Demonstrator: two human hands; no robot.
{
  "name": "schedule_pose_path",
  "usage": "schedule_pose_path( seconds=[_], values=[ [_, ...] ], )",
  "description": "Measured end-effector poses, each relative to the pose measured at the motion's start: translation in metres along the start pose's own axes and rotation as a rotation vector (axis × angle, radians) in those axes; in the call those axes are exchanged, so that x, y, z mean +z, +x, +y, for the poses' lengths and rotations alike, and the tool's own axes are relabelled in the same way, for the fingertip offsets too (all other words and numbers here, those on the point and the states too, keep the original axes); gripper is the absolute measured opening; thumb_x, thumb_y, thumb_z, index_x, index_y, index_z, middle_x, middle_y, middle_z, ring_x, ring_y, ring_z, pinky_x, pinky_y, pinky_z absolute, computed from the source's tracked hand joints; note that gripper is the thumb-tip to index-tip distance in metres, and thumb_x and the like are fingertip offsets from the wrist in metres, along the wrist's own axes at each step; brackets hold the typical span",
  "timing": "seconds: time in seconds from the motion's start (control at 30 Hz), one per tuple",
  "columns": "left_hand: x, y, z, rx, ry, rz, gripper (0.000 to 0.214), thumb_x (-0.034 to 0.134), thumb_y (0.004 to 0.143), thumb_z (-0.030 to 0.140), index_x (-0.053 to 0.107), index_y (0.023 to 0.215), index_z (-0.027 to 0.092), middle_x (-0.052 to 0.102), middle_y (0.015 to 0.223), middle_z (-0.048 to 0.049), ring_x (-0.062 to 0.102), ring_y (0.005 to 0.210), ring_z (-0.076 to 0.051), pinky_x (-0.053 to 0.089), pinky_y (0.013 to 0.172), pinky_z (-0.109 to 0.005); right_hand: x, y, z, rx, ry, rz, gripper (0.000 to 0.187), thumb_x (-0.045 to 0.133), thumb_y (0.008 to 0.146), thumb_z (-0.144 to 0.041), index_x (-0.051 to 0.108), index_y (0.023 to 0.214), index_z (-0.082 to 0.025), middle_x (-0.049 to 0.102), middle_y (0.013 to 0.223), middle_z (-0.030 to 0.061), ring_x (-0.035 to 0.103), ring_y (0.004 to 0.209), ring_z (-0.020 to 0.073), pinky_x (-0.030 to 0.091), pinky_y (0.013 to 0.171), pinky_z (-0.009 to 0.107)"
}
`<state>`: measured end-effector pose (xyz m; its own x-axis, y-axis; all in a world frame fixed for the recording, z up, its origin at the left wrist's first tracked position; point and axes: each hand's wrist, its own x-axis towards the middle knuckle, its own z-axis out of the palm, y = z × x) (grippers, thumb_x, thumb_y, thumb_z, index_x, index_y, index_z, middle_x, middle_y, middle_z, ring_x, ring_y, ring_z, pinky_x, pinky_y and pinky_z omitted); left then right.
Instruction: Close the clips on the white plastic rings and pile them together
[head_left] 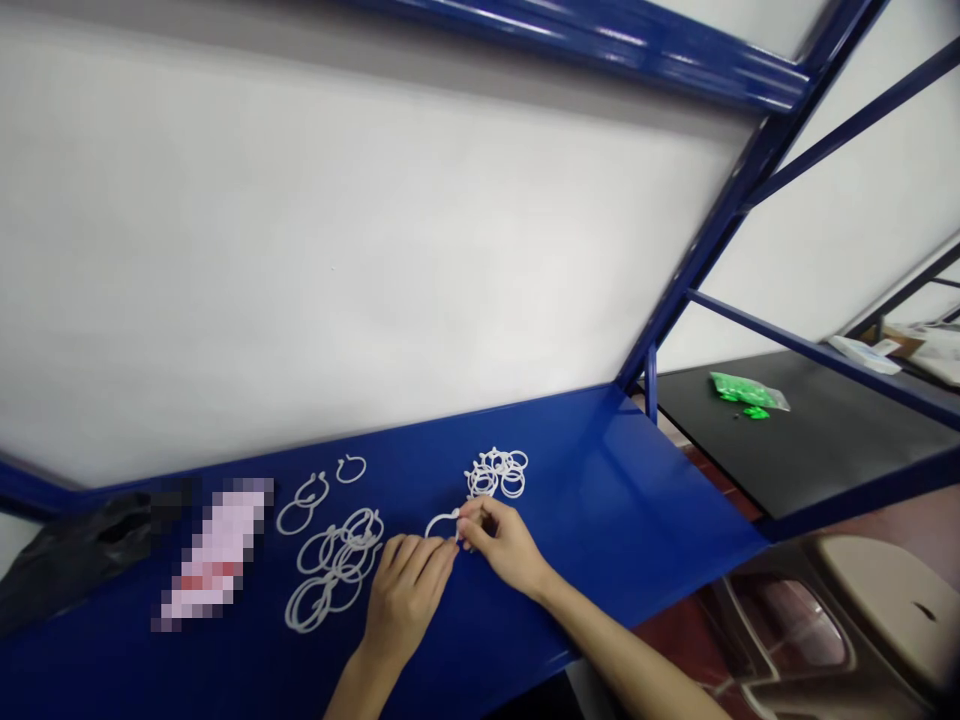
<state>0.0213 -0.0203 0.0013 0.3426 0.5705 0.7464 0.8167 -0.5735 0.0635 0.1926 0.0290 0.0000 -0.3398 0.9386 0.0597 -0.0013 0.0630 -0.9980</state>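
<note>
Between my two hands is a white plastic curtain ring [441,517], its curved wire showing above my fingers. My left hand [411,583] is closed over its lower left side. With thumb and fingertips, my right hand [496,540] pinches the ring's right end; the exact contact there is partly hidden. A loose pile of larger-looking white rings [341,555] lies left of my left hand. Just beyond my right hand sits a tight cluster of smaller-looking white rings [496,474]. Up and to the left, a single ring [364,468] lies apart.
On the left of the blue table [577,480] are a blurred-out pink item [229,540] and a black plastic bag [82,550]. A blue metal frame [697,240] rises at right. Beyond it, a black table [795,440] bears a bag of green pieces [739,389]. A brown plastic stool [862,620] stands lower right.
</note>
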Motion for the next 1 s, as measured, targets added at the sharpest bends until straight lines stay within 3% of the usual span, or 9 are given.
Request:
schedule_pose_path(
  seconds=[0.1, 0.2, 0.3, 0.37, 0.47, 0.6, 0.7, 0.83, 1.0],
  values=[
    [0.007, -0.003, 0.001, -0.017, -0.008, 0.032, 0.013, 0.064, 0.090, 0.007, 0.064, 0.098, 0.017, 0.071, 0.083, -0.0026, 0.064, 0.073, -0.017, 0.046, 0.075, -0.036, 0.010, 0.000, 0.008, 0.064, 0.126, 0.002, 0.044, 0.071, 0.084, -0.059, 0.060, 0.099, -0.019, 0.058, 0.071, -0.0044, 0.058, 0.063, 0.0115, 0.050, 0.062, 0.025],
    [0.013, -0.007, 0.000, -0.020, 0.008, 0.064, 0.013, 0.064, 0.090, 0.008, 0.064, 0.099, 0.017, 0.071, 0.082, -0.0021, 0.064, 0.073, -0.016, 0.047, 0.076, -0.035, 0.017, 0.001, 0.013, 0.120, 0.171, -0.047, 0.046, 0.068, 0.084, -0.064, 0.059, 0.086, -0.019, 0.057, 0.070, -0.0034, 0.057, 0.062, 0.0117, 0.050, 0.061, 0.025],
    [0.018, -0.005, -0.007, -0.076, 0.045, 0.197, 0.022, 0.070, 0.088, 0.016, 0.063, 0.109, 0.017, 0.070, 0.091, -0.0055, 0.066, 0.081, -0.017, 0.052, 0.077, -0.032, 0.012, 0.008, 0.010, 0.091, 0.062, -0.035, 0.045, 0.063, 0.089, -0.063, 0.060, 0.081, -0.019, 0.060, 0.069, -0.0018, 0.057, 0.062, 0.0126, 0.049, 0.063, 0.026],
    [0.019, 0.001, -0.014, -0.191, 0.027, 0.258, 0.031, 0.071, 0.089, 0.022, 0.061, 0.117, 0.017, 0.070, 0.099, -0.0089, 0.067, 0.088, -0.019, 0.055, 0.078, -0.032, 0.003, 0.018, 0.005, -0.014, -0.123, -0.027, 0.039, 0.060, 0.094, -0.057, 0.063, 0.085, -0.019, 0.062, 0.070, -0.0008, 0.059, 0.063, 0.0138, 0.049, 0.065, 0.027],
    [0.022, 0.013, -0.025, -0.398, -0.136, 0.108, 0.027, 0.061, 0.095, 0.028, 0.061, 0.121, 0.020, 0.071, 0.105, -0.0078, 0.068, 0.085, -0.018, 0.056, 0.080, -0.033, -0.012, 0.032, -0.003, -0.250, -0.403, -0.037, 0.030, 0.057, 0.099, -0.046, 0.067, 0.090, -0.020, 0.068, 0.078, 0.0023, 0.063, 0.071, 0.0162, 0.050, 0.072, 0.030],
    [0.033, 0.016, -0.027, -0.552, -0.358, -0.007, 0.019, 0.055, 0.098, 0.035, 0.069, 0.098, 0.023, 0.074, 0.090, -0.0017, 0.071, 0.082, -0.017, 0.056, 0.077, -0.028, -0.021, 0.039, 0.003, -0.462, -0.522, -0.044, 0.022, 0.053, 0.103, -0.036, 0.068, 0.105, -0.020, 0.073, 0.096, 0.0077, 0.068, 0.086, 0.0187, 0.053, 0.081, 0.031],
    [0.040, 0.007, -0.023, -0.691, -0.414, 0.004, 0.022, 0.055, 0.098, 0.038, 0.071, 0.096, 0.024, 0.076, 0.087, -0.0007, 0.073, 0.078, -0.017, 0.056, 0.073, -0.027, -0.020, 0.033, 0.009, -0.454, -0.469, -0.010, 0.023, 0.059, 0.100, -0.035, 0.064, 0.116, -0.019, 0.072, 0.090, 0.0058, 0.068, 0.079, 0.0169, 0.055, 0.076, 0.029],
    [0.042, 0.000, -0.024, -0.826, -0.502, -0.046, 0.025, 0.054, 0.097, 0.041, 0.071, 0.097, 0.024, 0.077, 0.086, -0.0005, 0.074, 0.079, -0.018, 0.057, 0.074, -0.028, -0.014, 0.024, 0.006, -0.424, -0.399, 0.011, 0.012, 0.062, 0.098, -0.030, 0.064, 0.105, -0.020, 0.067, 0.083, 0.0029, 0.065, 0.072, 0.0147, 0.053, 0.070, 0.026],
    [0.037, 0.004, -0.025, -0.738, -0.498, -0.036, 0.019, 0.056, 0.097, 0.036, 0.071, 0.093, 0.024, 0.076, 0.085, 0.0008, 0.073, 0.077, -0.015, 0.056, 0.072, -0.025, -0.011, 0.023, 0.000, -0.511, -0.384, -0.026, 0.009, 0.054, 0.101, -0.021, 0.064, 0.099, -0.020, 0.067, 0.088, 0.0054, 0.064, 0.082, 0.0159, 0.053, 0.076, 0.028]
  ],
)
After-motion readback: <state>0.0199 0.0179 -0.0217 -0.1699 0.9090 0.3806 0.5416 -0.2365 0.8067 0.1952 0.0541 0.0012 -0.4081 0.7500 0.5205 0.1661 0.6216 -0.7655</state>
